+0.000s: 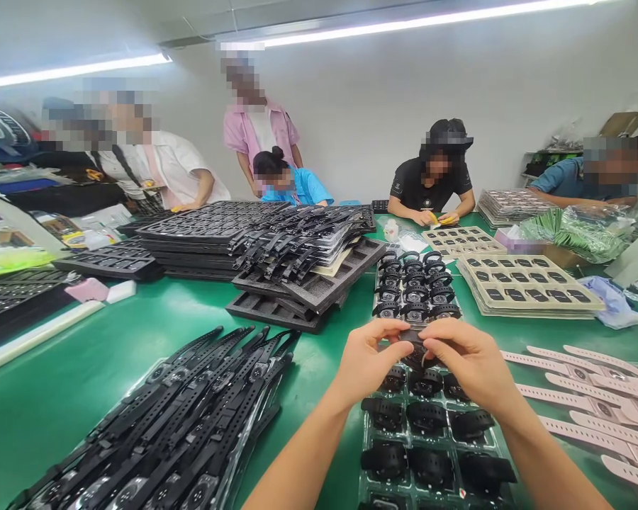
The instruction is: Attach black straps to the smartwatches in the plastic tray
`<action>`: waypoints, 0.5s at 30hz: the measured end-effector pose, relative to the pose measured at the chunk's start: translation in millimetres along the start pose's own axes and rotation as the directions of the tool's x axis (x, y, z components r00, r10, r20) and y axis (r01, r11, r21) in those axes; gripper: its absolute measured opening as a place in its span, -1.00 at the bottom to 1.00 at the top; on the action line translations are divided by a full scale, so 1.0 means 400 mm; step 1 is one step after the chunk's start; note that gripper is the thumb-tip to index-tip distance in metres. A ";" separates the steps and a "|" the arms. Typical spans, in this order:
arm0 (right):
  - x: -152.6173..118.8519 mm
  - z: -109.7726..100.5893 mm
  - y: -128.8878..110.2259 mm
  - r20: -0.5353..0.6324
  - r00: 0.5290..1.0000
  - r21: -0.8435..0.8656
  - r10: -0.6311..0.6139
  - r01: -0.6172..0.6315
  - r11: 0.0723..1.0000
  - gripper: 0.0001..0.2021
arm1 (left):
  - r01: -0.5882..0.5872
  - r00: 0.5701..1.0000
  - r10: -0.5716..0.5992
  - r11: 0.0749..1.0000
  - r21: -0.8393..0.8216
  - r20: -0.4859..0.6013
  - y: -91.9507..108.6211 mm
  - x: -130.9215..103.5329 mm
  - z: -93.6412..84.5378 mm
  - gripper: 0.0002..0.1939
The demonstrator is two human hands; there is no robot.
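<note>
A black watch [415, 352] sits just below the middle of the frame, pinched between both hands above a clear tray [502, 453] of looped black watches. The left hand [369, 358] grips it from the left, thumb and forefinger curled over its top edge; the right hand [471, 361] closes on it from the right, fingertips [430, 346] pressing its upper side. Most of the watch is hidden by the fingers, so only a dark patch shows between them.

Beyond the hands, toward the centre, a second tray [415, 290] holds more looped black watches. In the lower left lies a heap of flat black straps [175, 425]; at the right edge, pale pink straps [590, 397] lie in rows. Stacked black foam trays [298, 276] fill the centre left, beige trays [526, 283] the upper right, all on a green table [85, 382]. Other people sit or stand along the far side.
</note>
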State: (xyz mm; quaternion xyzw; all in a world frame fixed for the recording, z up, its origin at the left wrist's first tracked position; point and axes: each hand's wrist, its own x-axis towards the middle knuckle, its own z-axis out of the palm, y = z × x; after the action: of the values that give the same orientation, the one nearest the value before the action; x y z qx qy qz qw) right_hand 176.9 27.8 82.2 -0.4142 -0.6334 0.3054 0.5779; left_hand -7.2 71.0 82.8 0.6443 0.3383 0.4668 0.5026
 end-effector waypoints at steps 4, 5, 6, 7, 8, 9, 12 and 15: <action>0.002 -0.006 -0.003 -0.019 1.000 -0.013 -0.003 0.002 1.000 -0.89 | -0.011 1.000 0.010 1.000 0.025 0.016 -0.001 0.000 0.003 -0.79; 0.003 -0.008 -0.003 0.014 1.000 -0.030 0.000 0.001 1.000 -0.90 | -0.025 1.000 0.025 0.999 0.027 0.007 -0.001 0.000 0.003 -0.79; 0.003 -0.009 -0.004 0.044 0.999 -0.043 0.008 -0.006 0.999 -0.90 | -0.036 0.999 0.036 0.999 0.030 0.000 -0.001 0.000 0.002 -0.79; 0.004 -0.009 -0.004 0.057 0.998 -0.047 0.021 -0.018 0.999 -0.90 | -0.041 0.999 0.041 0.998 0.037 0.004 -0.001 0.000 0.002 -0.79; 0.004 -0.009 -0.004 0.051 0.998 -0.042 0.036 -0.034 0.999 -0.90 | -0.043 0.999 0.042 0.998 0.049 0.017 -0.001 -0.001 0.002 -0.79; 0.004 -0.009 -0.004 0.031 0.998 -0.029 0.050 -0.050 0.998 -0.90 | -0.040 0.999 0.038 0.997 0.063 0.034 -0.001 -0.001 0.003 -0.78; 0.004 -0.009 -0.001 0.005 0.997 -0.004 0.080 -0.080 0.997 -0.90 | -0.040 0.998 0.035 0.995 0.088 0.055 -0.002 -0.003 0.008 -0.77; 0.003 -0.009 0.004 0.044 0.994 -0.016 0.097 -0.096 0.995 -0.92 | -0.062 0.998 0.061 0.995 0.080 0.015 -0.003 -0.005 0.013 -0.78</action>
State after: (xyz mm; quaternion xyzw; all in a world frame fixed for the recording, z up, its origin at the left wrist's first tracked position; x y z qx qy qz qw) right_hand 180.6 29.5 81.9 -0.4414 -0.6277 0.3376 0.5452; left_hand -3.1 67.8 80.8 0.6772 0.3336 0.4639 0.4635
